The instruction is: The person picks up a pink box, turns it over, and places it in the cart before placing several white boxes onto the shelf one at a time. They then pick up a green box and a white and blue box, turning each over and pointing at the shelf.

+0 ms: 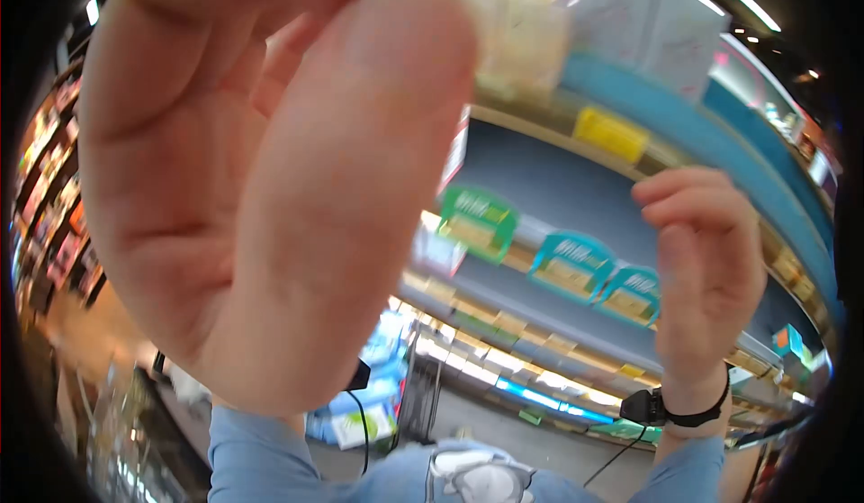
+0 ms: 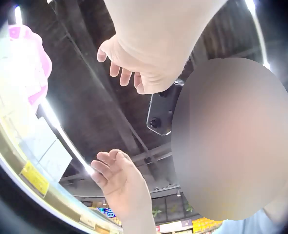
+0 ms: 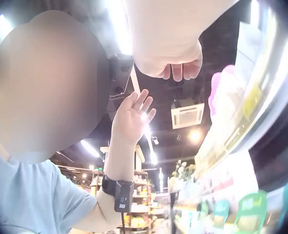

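Observation:
My left hand (image 1: 297, 197) fills the left half of the head view, raised very close to the camera with its palm side showing. Its fingers bend loosely and nothing is in them. In the left wrist view, that hand (image 2: 144, 63) overlaps a dark camera device (image 2: 161, 113) beside the blurred head. My right hand (image 1: 706, 269) is raised at the right in front of the shelves, fingers loosely bent, holding nothing. A black wrist camera (image 1: 643, 407) is strapped below it. The right wrist view shows the left hand (image 3: 132, 119) held up with fingers apart.
A store shelf unit (image 1: 540, 166) stands before me, with green (image 1: 477, 224) and blue sign tags (image 1: 571, 264) and a yellow label (image 1: 612, 134) along its edges. Boxes (image 1: 666, 35) stand on the upper shelf. Stocked racks (image 1: 58, 197) line the far left. A cable (image 1: 616, 456) hangs from the right wrist.

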The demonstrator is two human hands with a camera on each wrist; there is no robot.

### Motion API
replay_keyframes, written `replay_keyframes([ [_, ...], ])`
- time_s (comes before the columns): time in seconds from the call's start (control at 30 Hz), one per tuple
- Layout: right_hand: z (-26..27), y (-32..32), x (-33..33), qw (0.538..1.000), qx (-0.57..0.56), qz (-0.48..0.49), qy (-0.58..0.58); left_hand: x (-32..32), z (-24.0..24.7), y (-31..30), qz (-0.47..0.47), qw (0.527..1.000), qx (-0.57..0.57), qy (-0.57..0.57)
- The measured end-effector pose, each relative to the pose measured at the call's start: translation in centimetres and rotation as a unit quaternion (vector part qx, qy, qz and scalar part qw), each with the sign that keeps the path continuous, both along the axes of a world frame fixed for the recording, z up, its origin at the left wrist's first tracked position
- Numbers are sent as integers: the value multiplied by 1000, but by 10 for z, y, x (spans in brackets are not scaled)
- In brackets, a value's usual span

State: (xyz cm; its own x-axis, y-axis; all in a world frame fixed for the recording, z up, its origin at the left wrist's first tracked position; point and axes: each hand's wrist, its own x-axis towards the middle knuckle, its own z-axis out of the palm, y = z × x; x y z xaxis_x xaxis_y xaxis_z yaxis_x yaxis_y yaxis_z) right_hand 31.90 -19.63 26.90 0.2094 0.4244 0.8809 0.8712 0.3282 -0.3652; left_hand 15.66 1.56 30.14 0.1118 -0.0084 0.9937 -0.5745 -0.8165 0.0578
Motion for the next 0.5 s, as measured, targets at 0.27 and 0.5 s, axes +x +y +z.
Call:
replay_keyframes([
  [0.27, -180, 106, -23, 936, -304, 136, 110, -107, -164, 17, 71, 870, -429, 234],
  [0.5, -331, 163, -79, 830, -493, 230, 122, -218, -375, 29, 263, 673, -623, 301],
])
